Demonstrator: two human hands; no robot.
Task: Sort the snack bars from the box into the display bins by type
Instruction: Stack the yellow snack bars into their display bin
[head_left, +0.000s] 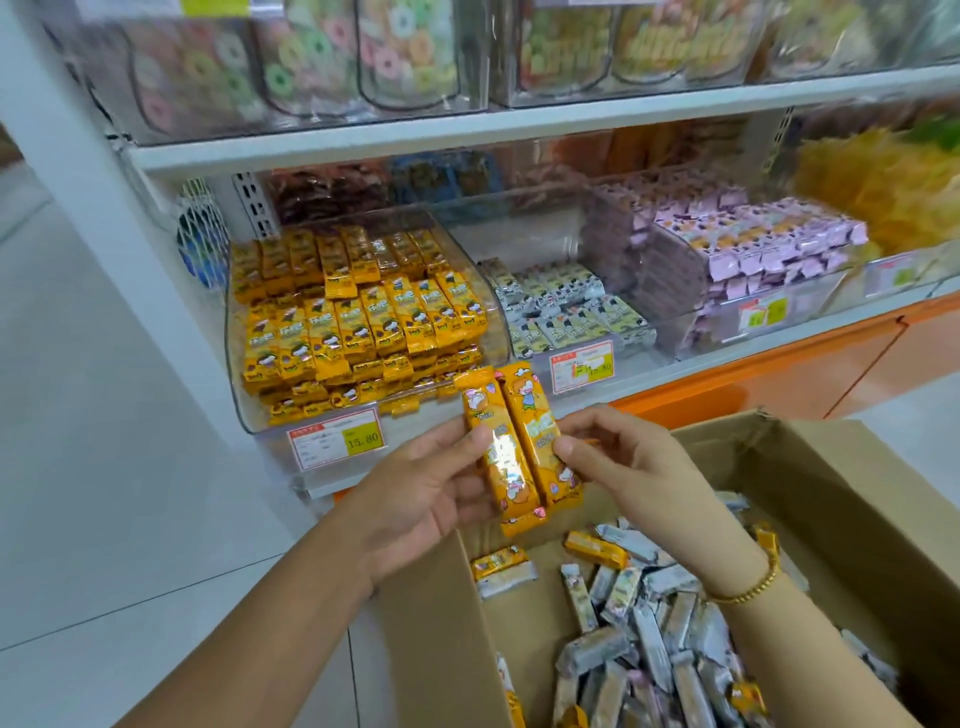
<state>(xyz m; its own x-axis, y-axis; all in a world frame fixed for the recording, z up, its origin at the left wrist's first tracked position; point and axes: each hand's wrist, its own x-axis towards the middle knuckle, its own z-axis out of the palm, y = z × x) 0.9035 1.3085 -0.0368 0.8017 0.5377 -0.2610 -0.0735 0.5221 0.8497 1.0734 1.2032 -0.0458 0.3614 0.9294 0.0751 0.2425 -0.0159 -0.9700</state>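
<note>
Head view: left hand (421, 499) pinches one yellow bar (501, 457), right hand (623, 467) pinches a second yellow bar (535, 431). The two bars touch side by side above the near-left corner of the box (831, 493). Long axes run up and slightly left, top ends aimed at the yellow bin (240, 400) just beyond; left hand is nearer it, so that side likely leads.

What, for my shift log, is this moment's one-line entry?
left hand: holds yellow bar | right hand: holds second yellow bar | below: box | yellow bin: ahead
</note>
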